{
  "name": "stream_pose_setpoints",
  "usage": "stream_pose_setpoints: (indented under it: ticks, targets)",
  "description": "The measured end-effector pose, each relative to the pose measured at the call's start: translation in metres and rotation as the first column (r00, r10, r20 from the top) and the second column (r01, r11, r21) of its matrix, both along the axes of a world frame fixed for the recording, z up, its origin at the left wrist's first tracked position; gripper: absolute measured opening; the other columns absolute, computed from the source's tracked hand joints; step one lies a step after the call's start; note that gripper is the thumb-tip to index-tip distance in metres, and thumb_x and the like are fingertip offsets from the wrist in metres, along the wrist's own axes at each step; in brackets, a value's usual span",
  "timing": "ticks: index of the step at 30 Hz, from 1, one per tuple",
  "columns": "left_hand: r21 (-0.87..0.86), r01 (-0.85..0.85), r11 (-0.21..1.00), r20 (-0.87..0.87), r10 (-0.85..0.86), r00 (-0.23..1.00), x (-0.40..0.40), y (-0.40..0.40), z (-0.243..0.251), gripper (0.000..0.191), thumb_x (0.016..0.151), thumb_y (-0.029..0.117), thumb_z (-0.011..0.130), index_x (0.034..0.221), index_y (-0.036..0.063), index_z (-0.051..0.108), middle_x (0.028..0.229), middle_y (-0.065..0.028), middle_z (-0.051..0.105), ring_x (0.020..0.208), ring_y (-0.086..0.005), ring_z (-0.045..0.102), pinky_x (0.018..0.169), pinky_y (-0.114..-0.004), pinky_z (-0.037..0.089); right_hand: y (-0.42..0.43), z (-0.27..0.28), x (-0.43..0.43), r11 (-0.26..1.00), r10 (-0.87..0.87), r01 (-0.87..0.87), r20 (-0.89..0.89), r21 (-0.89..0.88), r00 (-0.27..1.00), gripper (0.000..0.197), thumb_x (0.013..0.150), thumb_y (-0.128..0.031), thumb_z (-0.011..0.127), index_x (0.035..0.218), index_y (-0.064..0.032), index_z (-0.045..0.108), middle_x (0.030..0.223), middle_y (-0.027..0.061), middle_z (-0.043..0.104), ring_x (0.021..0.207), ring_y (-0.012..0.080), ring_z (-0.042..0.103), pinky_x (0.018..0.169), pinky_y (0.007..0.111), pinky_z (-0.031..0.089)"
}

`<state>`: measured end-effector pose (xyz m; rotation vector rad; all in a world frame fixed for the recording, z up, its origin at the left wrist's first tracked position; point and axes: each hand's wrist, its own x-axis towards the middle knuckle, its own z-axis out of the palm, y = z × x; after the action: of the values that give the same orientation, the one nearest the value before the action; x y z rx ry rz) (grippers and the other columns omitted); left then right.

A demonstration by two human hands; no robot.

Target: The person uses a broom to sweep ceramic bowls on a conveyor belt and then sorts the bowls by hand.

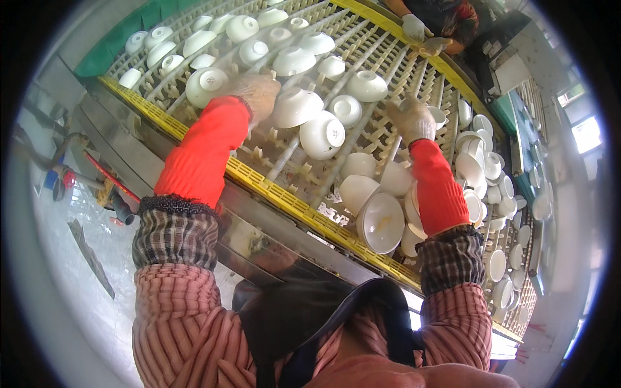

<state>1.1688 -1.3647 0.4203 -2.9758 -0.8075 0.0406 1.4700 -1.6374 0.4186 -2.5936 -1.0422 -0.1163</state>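
Observation:
My left hand (258, 95), in a pale work glove and red cuff, reaches among overturned white bowls on the pegged conveyor belt (315, 189). One bowl (206, 86) is at its left and another bowl (297, 106) at its right; its fingertips are hidden. My right hand (412, 119), gloved the same way, is farther right over the pegs. Beside and partly behind it shows a white bowl (438, 117); whether the fingers grip it is unclear. Below, between my hands, several bowls lean together near the belt's edge, one large bowl (381, 223) facing up toward me.
Yellow plastic guards (291, 189) line both sides of the belt. Many bowls and dishes (473, 165) crowd its right stretch. Across the belt a co-worker's gloved hands (422, 36) rest near the far guard. Green side panels (116, 46) stand at the left end. Steam blurs the upper bowls.

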Motion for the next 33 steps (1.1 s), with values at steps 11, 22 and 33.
stream_pose_setpoints:
  ticks: [11, 22, 33]
  targets:
    - [-0.188, 0.221, 0.957, 0.031, -0.219, 0.975, -0.003, -0.132, 0.083, 0.067, 0.087, 0.040, 0.088, 0.141, 0.0061, 0.069, 0.119, -0.0234, 0.078, 0.117, -0.0399, 0.076, 0.101, -0.052, 0.060, -0.028, -0.009, 0.056, 0.992, 0.083, -0.043, 0.366, -0.116, 0.927, 0.030, 0.100, -0.029, 0.075, 0.123, -0.0099, 0.080, 0.113, 0.0225, 0.082, 0.105, 0.0421, 0.080, 0.092, 0.048, 0.064]
    - [-0.151, 0.814, 0.561, 0.309, -0.755, 0.578, 0.006, -0.209, 0.034, 0.093, 0.073, 0.030, 0.099, 0.153, 0.0050, 0.059, 0.136, -0.0219, 0.064, 0.135, -0.0451, 0.062, 0.121, -0.054, 0.048, -0.038, 0.019, 0.038, 0.985, -0.130, 0.094, 0.261, 0.144, 0.957, 0.052, 0.105, -0.050, 0.064, 0.137, -0.0127, 0.078, 0.125, 0.0206, 0.081, 0.118, 0.0414, 0.076, 0.107, 0.049, 0.058]
    - [-0.192, 0.622, 0.760, -0.039, -0.639, 0.768, 0.021, -0.234, 0.044, 0.055, 0.077, 0.026, 0.091, 0.128, 0.0106, 0.077, 0.116, -0.0172, 0.073, 0.111, -0.0397, 0.076, 0.095, -0.052, 0.062, -0.054, 0.000, 0.075, 0.971, 0.039, 0.005, 0.178, -0.241, 0.983, 0.033, 0.109, -0.030, 0.067, 0.138, -0.0199, 0.078, 0.126, 0.0133, 0.083, 0.122, 0.0352, 0.078, 0.103, 0.047, 0.063]
